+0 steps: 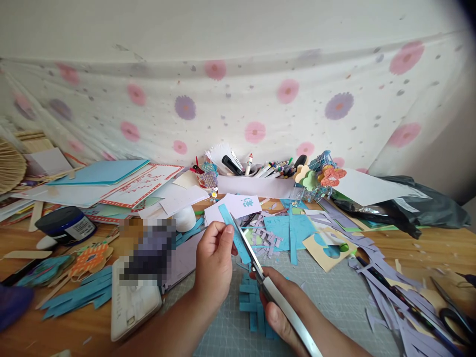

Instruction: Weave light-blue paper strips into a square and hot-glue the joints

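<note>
Head view: above the cutting mat (213, 322), the left hand (214, 263) pinches a blue paper strip (225, 214) beside the scissors (267, 283), which the right hand (303, 303) grips. Woven blue strips (247, 297) lie beneath, on the mat.

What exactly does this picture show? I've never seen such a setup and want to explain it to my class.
There is no machine here, just a person's two bare hands. One camera, worn on the head, looks forward and down. The left hand holds a blue paper strip; the right hand grips scissors, blades at the strip. Below is a grey cutting mat on a wooden table, with crossed blue strips near the hands. Purple strips lie to the right, a dark jar to the left, and a white box of pens behind. One patch is pixelated, so I cannot tell what it hides.
</note>
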